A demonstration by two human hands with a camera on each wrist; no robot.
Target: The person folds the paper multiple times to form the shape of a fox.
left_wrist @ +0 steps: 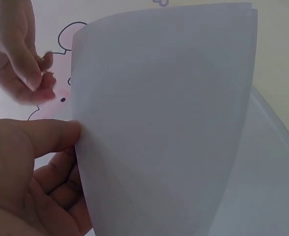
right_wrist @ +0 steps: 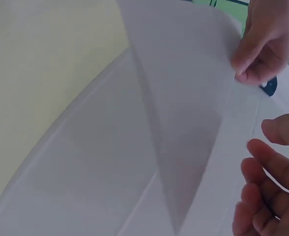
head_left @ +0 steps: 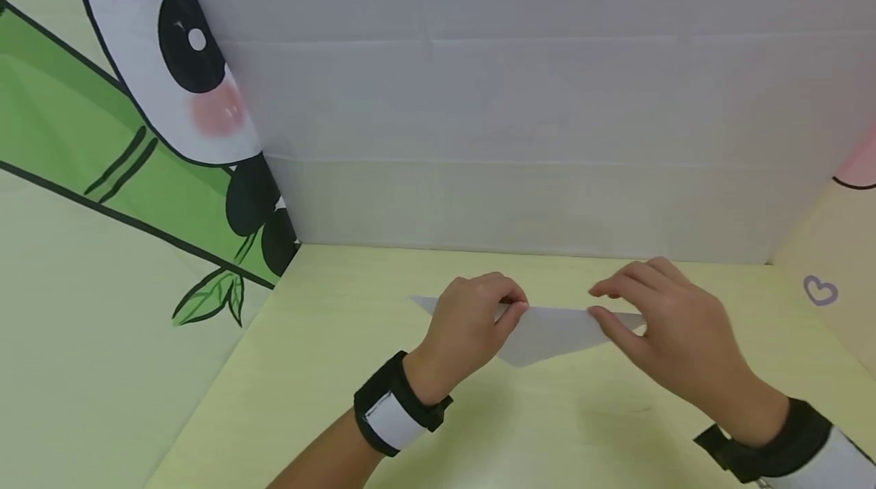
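A folded sheet of white paper (head_left: 554, 337) hangs above the table, its top edge nearly level and a pointed corner below. My left hand (head_left: 472, 322) pinches that top edge between thumb and fingers. In the left wrist view the thumb lies on the near face of the paper (left_wrist: 164, 113), and two layers show along its far edge. Close to the paper's right end is my right hand (head_left: 674, 329), thumb and fingers spread apart. The right wrist view shows no paper between the fingers of this hand (right_wrist: 277, 182).
A pale yellow table (head_left: 328, 299) lies below the hands. Behind it rises a white creased backdrop (head_left: 506, 109). Panels printed with cartoon figures stand at both sides, with green bamboo (head_left: 89, 101) at left and a purple heart (head_left: 820, 290) at right.
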